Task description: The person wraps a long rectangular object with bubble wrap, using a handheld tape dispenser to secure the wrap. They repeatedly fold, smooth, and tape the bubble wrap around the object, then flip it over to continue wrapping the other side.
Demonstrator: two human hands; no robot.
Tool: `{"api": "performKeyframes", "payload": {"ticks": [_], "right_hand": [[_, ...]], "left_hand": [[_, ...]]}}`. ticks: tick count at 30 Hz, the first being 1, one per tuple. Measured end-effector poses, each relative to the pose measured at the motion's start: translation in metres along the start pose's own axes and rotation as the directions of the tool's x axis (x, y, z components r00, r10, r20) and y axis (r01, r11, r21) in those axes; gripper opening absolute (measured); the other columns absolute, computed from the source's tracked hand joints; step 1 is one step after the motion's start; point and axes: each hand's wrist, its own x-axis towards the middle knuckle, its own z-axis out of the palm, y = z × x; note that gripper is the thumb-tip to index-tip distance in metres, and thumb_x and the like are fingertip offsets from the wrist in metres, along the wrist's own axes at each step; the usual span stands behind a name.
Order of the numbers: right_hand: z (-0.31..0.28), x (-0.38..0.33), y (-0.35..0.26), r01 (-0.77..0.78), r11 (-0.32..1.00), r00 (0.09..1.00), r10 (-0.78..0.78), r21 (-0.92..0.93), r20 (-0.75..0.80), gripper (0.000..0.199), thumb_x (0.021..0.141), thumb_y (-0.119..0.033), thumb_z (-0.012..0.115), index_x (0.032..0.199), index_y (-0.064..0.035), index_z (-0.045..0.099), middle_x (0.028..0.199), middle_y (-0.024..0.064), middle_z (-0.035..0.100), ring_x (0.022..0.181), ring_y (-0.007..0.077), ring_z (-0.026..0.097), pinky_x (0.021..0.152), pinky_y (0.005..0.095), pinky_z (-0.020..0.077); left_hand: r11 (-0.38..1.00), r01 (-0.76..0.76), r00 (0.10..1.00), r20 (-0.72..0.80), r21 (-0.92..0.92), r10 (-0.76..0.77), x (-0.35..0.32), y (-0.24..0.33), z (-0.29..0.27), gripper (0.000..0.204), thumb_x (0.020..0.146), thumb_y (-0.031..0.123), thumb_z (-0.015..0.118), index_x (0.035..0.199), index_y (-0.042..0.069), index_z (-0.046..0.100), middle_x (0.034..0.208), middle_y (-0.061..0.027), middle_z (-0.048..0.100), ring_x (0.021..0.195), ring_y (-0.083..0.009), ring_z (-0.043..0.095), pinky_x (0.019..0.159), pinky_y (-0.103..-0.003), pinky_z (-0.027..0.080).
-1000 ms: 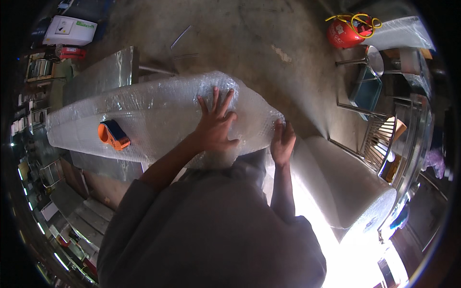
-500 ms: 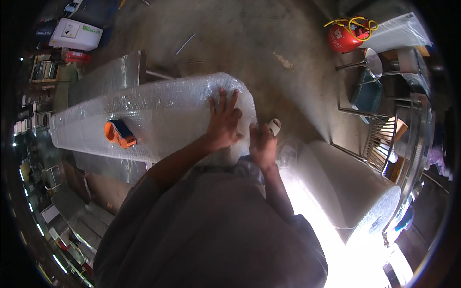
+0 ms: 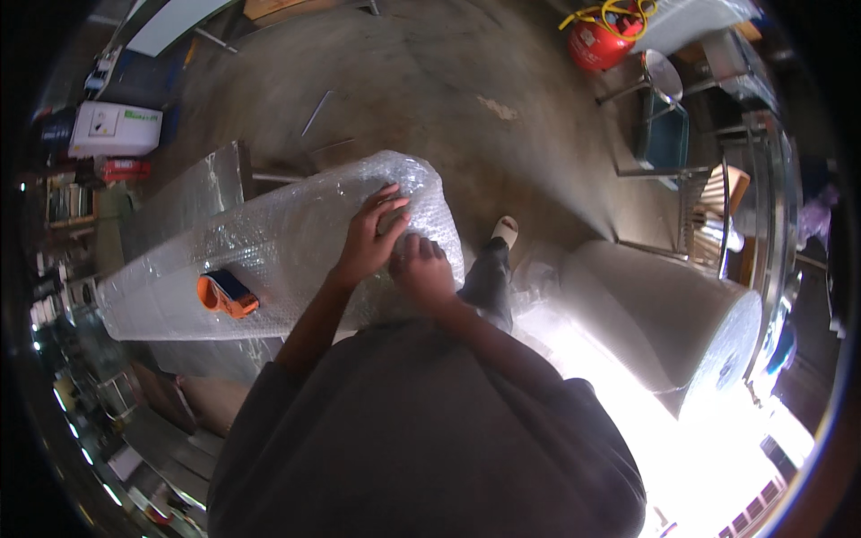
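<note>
A long, flat-topped bundle wrapped in bubble wrap (image 3: 278, 229) lies in front of me, with its rounded end beside my hands. My left hand (image 3: 363, 240) is over the wrap near this end, fingers stretched out and apart. Close beside it, my right hand (image 3: 425, 273) is closed, its curled fingers gripping bubble wrap on the bundle's top. What lies under those fingers is hidden. An orange and dark blue tape dispenser (image 3: 231, 296) rests on the bundle to the left of my hands.
A big roll of bubble wrap (image 3: 650, 314) lies to my right in bright light. Farther right stand a metal rack (image 3: 704, 215) and a round stool (image 3: 662, 75). A red tank with a yellow hose (image 3: 603, 43) is at the far right. Grey boards (image 3: 193, 193) lie under the bundle.
My right hand has moved left from the bundle's end onto its top and closed. My left hand has shifted left too. The view has shifted, and a foot in a pale sandal shows more.
</note>
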Motion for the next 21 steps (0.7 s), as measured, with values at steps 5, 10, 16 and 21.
{"api": "performKeyframes", "payload": {"ticks": [5,10,16,21], "right_hand": [[0.019,-0.011,-0.013,-0.052,0.985,0.98,0.082,-0.162,0.182,0.048,0.086,-0.021,0.062,0.12,0.0116,0.057,0.115,0.0242,0.058,0.101,0.0358,0.057,0.088,0.0452,0.0482],[-0.004,-0.016,-0.016,-0.036,0.997,0.995,0.042,-0.068,0.094,0.044,0.084,-0.019,0.062,0.119,0.0079,0.062,0.114,0.0245,0.055,0.103,0.0373,0.053,0.09,0.0489,0.0455],[-0.05,-0.002,0.041,-0.16,0.886,0.94,0.002,0.436,0.34,0.051,0.087,-0.02,0.069,0.135,-0.0068,0.06,0.122,0.0212,0.059,0.114,0.0388,0.058,0.096,0.0486,0.048],[-0.049,0.047,0.085,0.239,0.967,0.953,-0.251,0.09,0.167,0.096,0.085,-0.052,0.077,0.163,-0.0296,0.027,0.164,0.0303,0.017,0.15,0.0541,0.019,0.116,0.0642,0.0267]], "left_hand": [[0.83,0.331,0.936,-0.046,0.449,-0.349,0.0,0.02,0.024,0.039,0.097,0.04,0.068,0.099,0.001,0.069,0.089,-0.018,0.072,0.093,-0.0393,0.071,0.081,-0.047,0.054],[0.869,0.252,0.962,-0.015,0.427,-0.271,0.003,0.004,0.03,0.045,0.096,0.047,0.067,0.092,0.002,0.067,0.083,-0.0223,0.069,0.08,-0.0437,0.068,0.072,-0.049,0.052],[0.864,0.216,0.974,-0.162,0.454,-0.158,-0.021,-0.01,0.039,0.041,0.094,0.046,0.07,0.095,0.005,0.067,0.087,-0.019,0.069,0.08,-0.042,0.067,0.071,-0.05,0.051],[0.847,0.302,0.947,-0.242,0.438,-0.213,-0.024,-0.001,0.044,0.035,0.094,0.042,0.071,0.098,0.007,0.068,0.087,-0.0164,0.07,0.083,-0.0382,0.068,0.074,-0.05,0.052]]}}
